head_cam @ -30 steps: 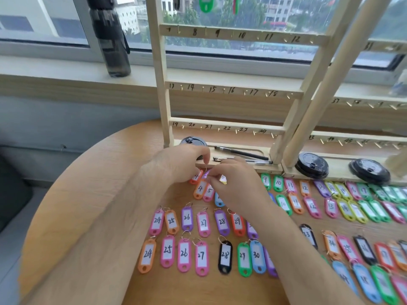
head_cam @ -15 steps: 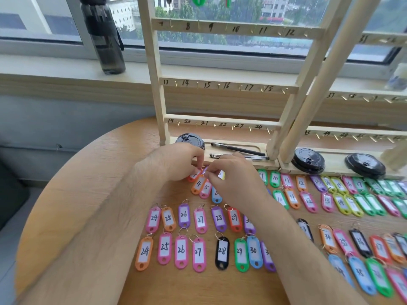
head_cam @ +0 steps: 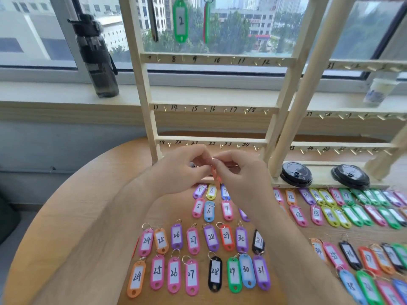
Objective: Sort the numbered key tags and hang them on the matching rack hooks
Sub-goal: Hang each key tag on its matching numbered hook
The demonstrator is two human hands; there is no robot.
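Both hands have risen off the rows of tags and now meet in the air before the lowest rung of the rack (head_cam: 211, 140), bringing an orange tag up with them. Far left, a dark bottle (head_cam: 97, 58) stands on the sill, well out of the way. The left hand (head_cam: 180, 172) pinches the top of the orange tag (head_cam: 215, 176) with curled fingers. That tag hangs edge-on, clear of the bench (head_cam: 88, 216), and its number cannot be read. The right hand (head_cam: 244, 179) pinches the same end from the other side.

The hold looks slight, so a slip would likely drop the tag into the sorted rows below and scatter them. With the numeral turned away, it could also go on the wrong hook. Both forearms lie low over the nearer rows and might sweep them during a reach towards the top, where a green tag (head_cam: 181, 20) hangs. To the right, two black lids (head_cam: 296, 174) sit at the rack's foot.
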